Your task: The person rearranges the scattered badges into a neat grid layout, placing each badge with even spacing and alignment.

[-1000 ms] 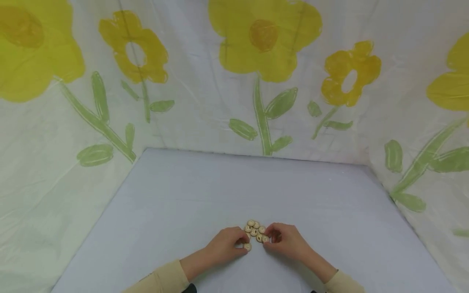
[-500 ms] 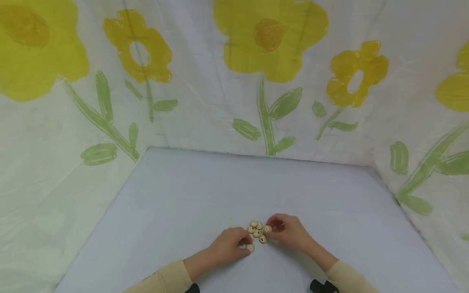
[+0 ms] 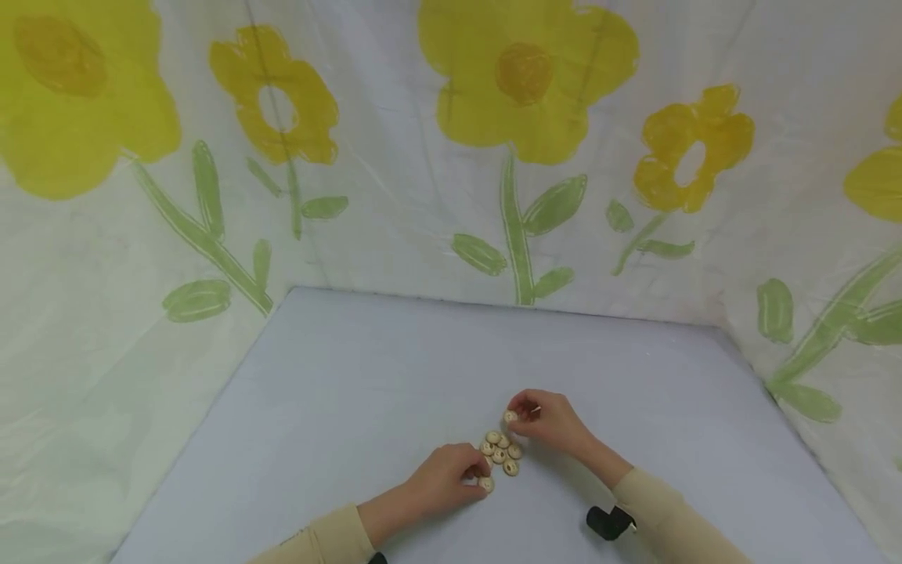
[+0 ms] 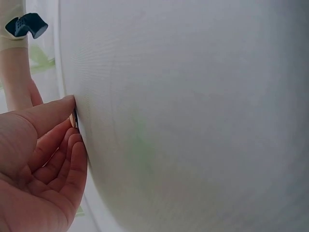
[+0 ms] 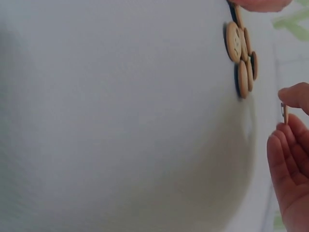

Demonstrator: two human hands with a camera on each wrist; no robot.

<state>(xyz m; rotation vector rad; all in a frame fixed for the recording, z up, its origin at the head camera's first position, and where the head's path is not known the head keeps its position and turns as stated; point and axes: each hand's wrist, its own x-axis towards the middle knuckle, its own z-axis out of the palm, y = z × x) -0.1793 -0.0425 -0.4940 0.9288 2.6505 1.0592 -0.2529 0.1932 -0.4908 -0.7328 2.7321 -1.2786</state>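
Several small round wooden discs (image 3: 499, 456) with dark markings lie bunched on the table, some overlapping; one in the right wrist view shows a drawn face (image 5: 233, 42). My left hand (image 3: 451, 475) pinches a wooden disc (image 3: 486, 485) between thumb and fingers at the near left of the bunch, close to the tabletop. Beyond the bunch, my right hand (image 3: 548, 421) holds another wooden disc (image 3: 510, 417) between thumb and fingertips. Seen edge-on in the right wrist view, that disc has a small metal fitting (image 5: 283, 109) on one side, and it is held apart from the others.
The pale table (image 3: 395, 352) stretches away to a white curtain (image 3: 395, 196) painted with yellow flowers, which also hangs along both sides. A black wrist camera (image 3: 610, 523) sits at my right sleeve.
My right hand has picked a disc off the right edge of the bunch and carried it away from me, past the far side. My left hand keeps its pinch, staying near the same spot.
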